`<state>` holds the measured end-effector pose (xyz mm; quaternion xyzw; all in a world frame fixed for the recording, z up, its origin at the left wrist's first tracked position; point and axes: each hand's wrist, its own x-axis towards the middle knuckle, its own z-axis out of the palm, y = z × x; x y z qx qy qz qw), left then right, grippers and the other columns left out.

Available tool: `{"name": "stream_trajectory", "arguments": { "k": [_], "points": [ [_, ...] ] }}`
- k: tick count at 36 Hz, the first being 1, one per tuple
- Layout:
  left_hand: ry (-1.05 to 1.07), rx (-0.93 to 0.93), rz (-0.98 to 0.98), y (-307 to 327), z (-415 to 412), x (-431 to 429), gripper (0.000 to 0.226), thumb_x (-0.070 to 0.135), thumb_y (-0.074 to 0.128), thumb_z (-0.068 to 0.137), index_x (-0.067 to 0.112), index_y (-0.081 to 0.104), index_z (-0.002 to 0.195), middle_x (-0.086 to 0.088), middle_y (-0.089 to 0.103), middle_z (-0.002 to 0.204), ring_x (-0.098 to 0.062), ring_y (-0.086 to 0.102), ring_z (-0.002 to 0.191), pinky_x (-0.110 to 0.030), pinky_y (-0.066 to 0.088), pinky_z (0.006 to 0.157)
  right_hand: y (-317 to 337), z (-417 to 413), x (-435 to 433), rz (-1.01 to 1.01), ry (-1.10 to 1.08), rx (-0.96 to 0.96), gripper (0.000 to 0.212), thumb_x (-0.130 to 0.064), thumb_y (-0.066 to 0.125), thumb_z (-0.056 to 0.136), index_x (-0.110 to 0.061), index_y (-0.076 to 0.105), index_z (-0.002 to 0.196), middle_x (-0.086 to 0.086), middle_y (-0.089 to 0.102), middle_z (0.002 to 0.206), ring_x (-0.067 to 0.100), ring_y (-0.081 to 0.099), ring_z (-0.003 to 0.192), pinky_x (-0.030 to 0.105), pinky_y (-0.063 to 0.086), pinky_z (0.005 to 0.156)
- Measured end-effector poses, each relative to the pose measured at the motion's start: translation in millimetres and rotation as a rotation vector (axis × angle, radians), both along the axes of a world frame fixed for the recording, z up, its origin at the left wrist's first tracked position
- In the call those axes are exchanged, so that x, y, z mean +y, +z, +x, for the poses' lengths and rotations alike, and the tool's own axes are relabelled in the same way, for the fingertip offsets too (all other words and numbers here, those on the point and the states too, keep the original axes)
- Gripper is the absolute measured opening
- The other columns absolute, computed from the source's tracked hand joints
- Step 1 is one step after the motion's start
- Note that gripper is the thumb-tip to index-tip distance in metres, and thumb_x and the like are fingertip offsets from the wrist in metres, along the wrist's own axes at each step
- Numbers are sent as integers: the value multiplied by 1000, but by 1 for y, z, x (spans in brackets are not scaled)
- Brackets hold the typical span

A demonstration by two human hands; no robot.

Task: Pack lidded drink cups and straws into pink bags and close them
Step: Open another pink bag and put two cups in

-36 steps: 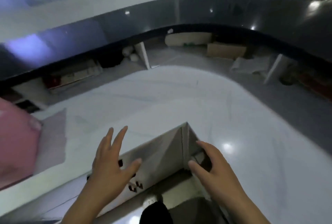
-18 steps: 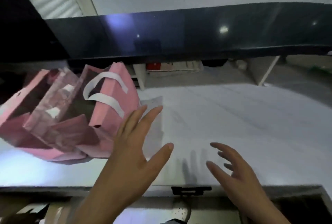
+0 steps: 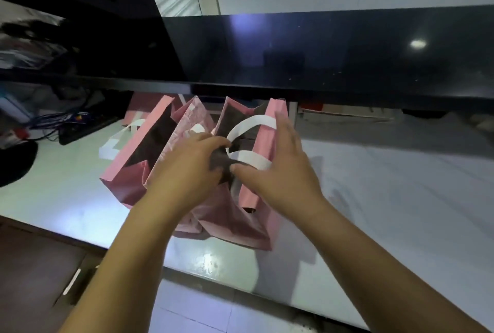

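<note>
Two open pink bags (image 3: 187,161) with white strap handles (image 3: 248,142) stood on the white counter (image 3: 387,185), below the dark shelf (image 3: 320,52). The left hand (image 3: 187,169) curled into the nearer bag's mouth, perhaps pinching its edge; the right hand (image 3: 278,169) lay fingers-together against its right wall.

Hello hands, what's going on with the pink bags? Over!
Left hand and right hand both at the near bag's open mouth. No cups or straws visible. Second bag crowds the left side.

White counter (image 3: 401,199), black raised ledge (image 3: 347,52) behind – tangled cables (image 3: 53,121) far left
</note>
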<state>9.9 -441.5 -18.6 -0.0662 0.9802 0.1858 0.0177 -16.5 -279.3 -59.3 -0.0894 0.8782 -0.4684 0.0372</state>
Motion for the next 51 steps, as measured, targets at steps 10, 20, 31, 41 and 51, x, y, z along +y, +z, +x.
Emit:
{"name": "stream_trajectory", "arguments": {
  "k": [10,20,31,41,51],
  "points": [
    [44,3,-26,-12,-26,-7,33,13,55,98,37,69,115,0,67,126,-23,64,104,-41,55,88,-31,8,35,46,-88,9,93,-36,74,79,-58,7,139,-16,49,129,14,60,97,25,53,73],
    [-305,127,327,-2,-39,142,32,14,64,91,41,75,104,9,73,107,-6,65,89,-26,49,71,-57,55,181,-262,-601,-136,39,-32,64,90,-51,50,122,-23,63,101,6,63,92,41,61,74],
    [-970,7,609,-10,22,374,37,15,65,87,45,73,107,25,70,99,12,61,89,-3,43,63,-38,237,365,-408,-1391,-34,33,-42,67,91,-34,63,122,-6,71,111,16,72,91,39,64,67],
    [-1348,-342,737,-30,162,563,41,10,64,94,51,69,98,26,68,106,11,61,96,-8,55,65,-5,426,493,-210,-1663,160,18,-14,65,88,-29,76,88,-4,75,81,24,72,76,48,62,64],
    [-1598,-216,556,-6,301,659,34,38,68,81,45,63,113,27,54,92,1,62,78,-11,51,59,17,588,623,-151,-1417,103,48,17,58,83,-24,77,96,-8,78,87,5,72,78,21,59,68]
  ]
}}
